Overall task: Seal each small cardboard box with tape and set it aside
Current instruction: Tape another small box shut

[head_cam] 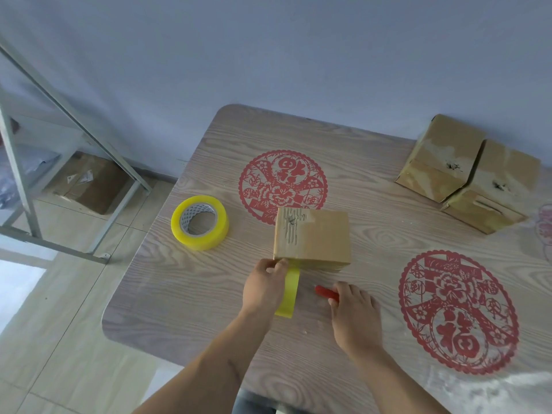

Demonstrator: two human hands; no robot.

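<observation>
Pressing a tape strip onto the centre box, the left hand pinches it while the right hand grips a red cutter; two boxes wait far right, apparently sealed.

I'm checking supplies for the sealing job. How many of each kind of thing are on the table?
Cardboard boxes: 3
Tape rolls: 1
Loose tape strips: 1
Red-handled tools: 1
Total: 6
</observation>
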